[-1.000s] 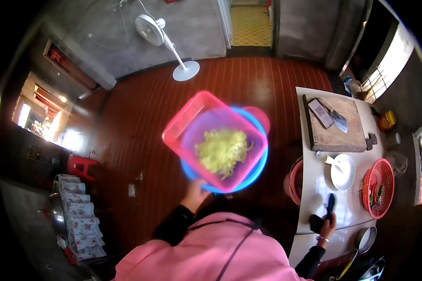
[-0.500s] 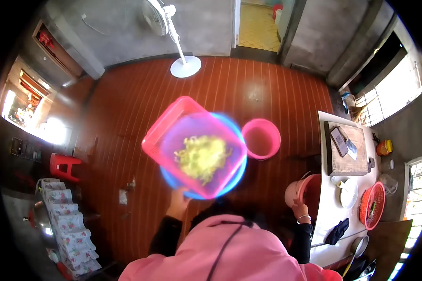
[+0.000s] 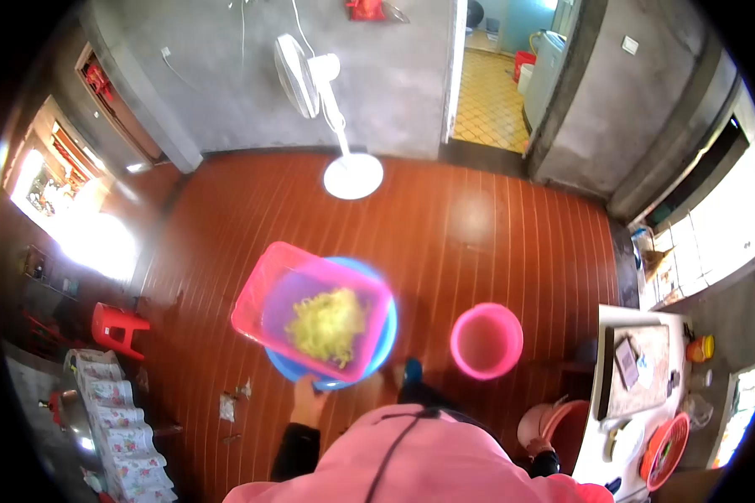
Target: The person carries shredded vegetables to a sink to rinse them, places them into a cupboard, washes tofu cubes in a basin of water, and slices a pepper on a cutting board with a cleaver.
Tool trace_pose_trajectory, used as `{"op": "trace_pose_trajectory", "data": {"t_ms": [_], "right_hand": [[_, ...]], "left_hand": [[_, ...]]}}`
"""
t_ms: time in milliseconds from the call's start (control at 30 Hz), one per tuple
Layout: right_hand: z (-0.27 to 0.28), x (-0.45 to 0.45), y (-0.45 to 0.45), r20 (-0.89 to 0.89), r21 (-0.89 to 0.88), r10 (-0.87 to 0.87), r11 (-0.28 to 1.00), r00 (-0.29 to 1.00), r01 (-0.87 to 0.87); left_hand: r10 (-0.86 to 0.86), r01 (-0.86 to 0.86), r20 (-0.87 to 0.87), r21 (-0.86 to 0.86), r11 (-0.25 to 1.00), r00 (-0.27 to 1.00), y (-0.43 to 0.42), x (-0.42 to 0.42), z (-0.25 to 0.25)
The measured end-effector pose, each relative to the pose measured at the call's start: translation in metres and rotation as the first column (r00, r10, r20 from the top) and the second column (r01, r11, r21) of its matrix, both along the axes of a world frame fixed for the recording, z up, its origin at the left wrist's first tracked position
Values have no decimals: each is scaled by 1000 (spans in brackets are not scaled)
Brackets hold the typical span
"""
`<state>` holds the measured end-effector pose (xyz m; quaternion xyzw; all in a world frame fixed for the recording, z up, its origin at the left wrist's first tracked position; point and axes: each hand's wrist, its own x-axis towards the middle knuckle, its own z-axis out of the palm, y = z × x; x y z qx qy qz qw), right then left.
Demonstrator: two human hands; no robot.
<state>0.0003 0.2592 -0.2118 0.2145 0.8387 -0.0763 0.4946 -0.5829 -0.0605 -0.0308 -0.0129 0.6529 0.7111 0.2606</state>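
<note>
My left hand (image 3: 308,402) grips the near rim of a blue basin (image 3: 383,345), its fingers partly hidden beneath. A pink rectangular plastic basket (image 3: 264,264) rests tilted on that basin and covers much of it. Yellow-green cut vegetables (image 3: 331,323) lie heaped inside the basket; their exact kind is blurred. Low on the right, my right hand (image 3: 538,448) is curled at the rim of a pink bucket (image 3: 569,432), beside the table. Another round pink bucket (image 3: 488,377) stands on the floor between my two hands.
A white fan (image 3: 354,176) stands ahead by the wall, left of a doorway (image 3: 488,101). The white table (image 3: 608,360) on my right bears a board (image 3: 650,360), a phone (image 3: 626,362) and a red basket (image 3: 667,453). A red stool (image 3: 119,329) is at left.
The view has tilted up, so the room sits lower. My left hand has carried the basin and basket leftward, away from the round bucket. My right hand stays at the other bucket.
</note>
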Motion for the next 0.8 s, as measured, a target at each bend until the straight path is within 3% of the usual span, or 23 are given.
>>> {"op": "trace_pose_trajectory", "data": {"t_ms": [33,67,100,133,167,200,267,300,333,367,400,467,500,533,567,600,700,800], "right_hand": [[2,-31,20,-83,35,67,997,994,-64],[-2,-77,55,-74,-53,-60,997,995,57],[9,-129,83,-178,19,-54,998,983,59],[35,-188,104,-272,87,-43,994,961,69],[37,-244,129,-411,63,-188,970,892,234],[63,-302,145,-483,161,25,985,875,60],[1,-414,201,-694,-128,-327,933,641,338],[68,-470,195,-862,-398,-469,862,194,315],[101,-524,201,-867,-329,-412,896,280,298],[124,-567,213,-862,-264,-354,924,362,276],[143,-599,226,-866,-266,-353,924,353,274],[169,-636,236,-853,-497,-510,859,112,126],[188,-656,248,-865,-482,-493,868,93,122],[204,-663,257,-648,-703,-752,652,120,285],[215,-666,264,-353,-820,-932,353,88,451],[221,-669,273,-362,-812,-929,354,75,463],[225,-657,306,-235,-873,-959,136,-158,469],[203,-628,340,-239,-853,-923,51,-303,520]], "left_hand": [[-410,196,-451,-448,872,793,8,-11,7],[-24,24,-9,11,1000,1000,33,-35,9],[139,-362,565,304,881,813,56,-49,16],[173,-377,564,268,887,807,72,-60,21],[174,-380,565,270,885,807,81,-71,16],[81,-98,106,167,981,991,87,-80,9],[-116,106,-356,-46,993,927,120,-110,6],[61,-74,104,126,989,993,143,-135,13],[142,-298,559,198,934,817,163,-159,18],[137,-297,550,213,931,824,181,-181,7],[32,-112,354,210,971,935,194,-202,-14],[56,-192,526,208,959,849,227,-234,7],[41,-183,511,230,956,859,251,-254,23],[-13,-121,493,239,964,870,274,-270,35],[-68,-57,485,238,970,872,294,-283,42],[-88,-42,491,249,968,866,312,-299,47],[-290,228,425,193,954,858,377,-340,54],[-357,276,402,246,929,843,449,-370,45]]}}
